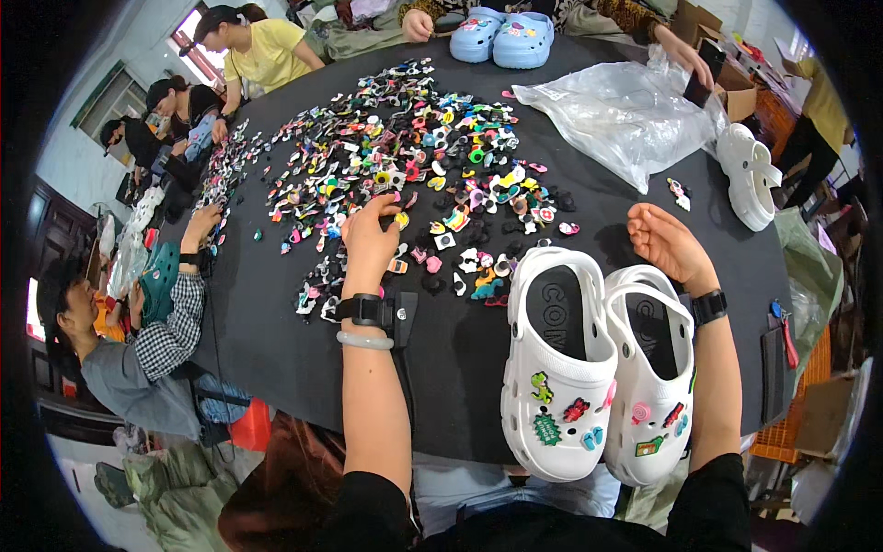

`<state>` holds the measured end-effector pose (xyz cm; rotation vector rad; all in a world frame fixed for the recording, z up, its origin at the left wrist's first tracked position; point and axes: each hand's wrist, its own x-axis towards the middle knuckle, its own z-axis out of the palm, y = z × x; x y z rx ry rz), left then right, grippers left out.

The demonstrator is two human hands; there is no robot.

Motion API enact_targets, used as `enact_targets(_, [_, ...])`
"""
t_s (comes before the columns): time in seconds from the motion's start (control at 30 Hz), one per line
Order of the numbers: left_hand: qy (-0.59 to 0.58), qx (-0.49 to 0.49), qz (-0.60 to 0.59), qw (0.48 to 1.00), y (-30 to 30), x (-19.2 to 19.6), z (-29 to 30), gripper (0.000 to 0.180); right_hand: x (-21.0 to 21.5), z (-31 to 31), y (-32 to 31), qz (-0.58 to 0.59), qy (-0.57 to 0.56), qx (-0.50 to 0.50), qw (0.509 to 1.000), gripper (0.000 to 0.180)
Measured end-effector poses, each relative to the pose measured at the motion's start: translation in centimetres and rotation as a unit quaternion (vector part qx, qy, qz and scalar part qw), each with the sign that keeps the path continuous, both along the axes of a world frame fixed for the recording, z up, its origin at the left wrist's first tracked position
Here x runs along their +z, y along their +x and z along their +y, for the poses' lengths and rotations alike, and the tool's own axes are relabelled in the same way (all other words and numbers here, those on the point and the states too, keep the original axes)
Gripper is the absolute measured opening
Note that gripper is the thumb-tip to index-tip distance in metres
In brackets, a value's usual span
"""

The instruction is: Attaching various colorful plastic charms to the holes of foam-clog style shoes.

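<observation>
My left hand (370, 237) is at the near edge of a wide heap of small colourful shoe charms (395, 138). Its thumb and fingers are bent round a yellow charm (402, 220) at their tips. My right hand (664, 241) hovers beyond a pair of white clogs, its fingers curled in; anything inside them is hidden. The left-hand clog (561, 368) and the right-hand clog (648, 377) stand side by side, toes toward me. On their toes are charms, among them a green dinosaur (542, 387) and a pink swirl (641, 412).
A clear plastic bag (625, 120) lies at the far right, near a white clog (750, 175) and a loose charm (679, 193). Blue clogs (501, 39) stand at the far edge. Several people work around the black table (276, 340); one reaches in from the left.
</observation>
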<state>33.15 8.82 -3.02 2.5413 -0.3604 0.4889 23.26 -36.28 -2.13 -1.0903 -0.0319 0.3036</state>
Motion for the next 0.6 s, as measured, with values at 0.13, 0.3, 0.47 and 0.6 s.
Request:
enact_targets(0.13, [-0.131, -0.034, 0.079, 0.988, 0.2, 0.3, -0.2, 0.046, 0.2, 0.1, 0.1, 0.002, 0.001, 0.006, 1.000, 0.022])
enact_targets(0.3, [-0.357, -0.083, 0.149, 0.919, -0.8, 2.3, -1.5, 0.045, 0.5, 0.4, 0.0, -0.003, 0.004, 0.014, 1.000, 0.022])
enact_targets(0.47, [-0.464, -0.161, 0.209, 0.845, -2.4, 4.6, -2.9, 0.042, 0.5, 0.2, -0.2, -0.004, 0.005, 0.015, 1.000, 0.022])
enact_targets(0.6, [-0.467, -0.156, 0.213, 0.844, -2.8, 4.8, -3.1, 0.040, 0.5, 0.3, -0.1, -0.004, 0.010, 0.013, 1.000, 0.023])
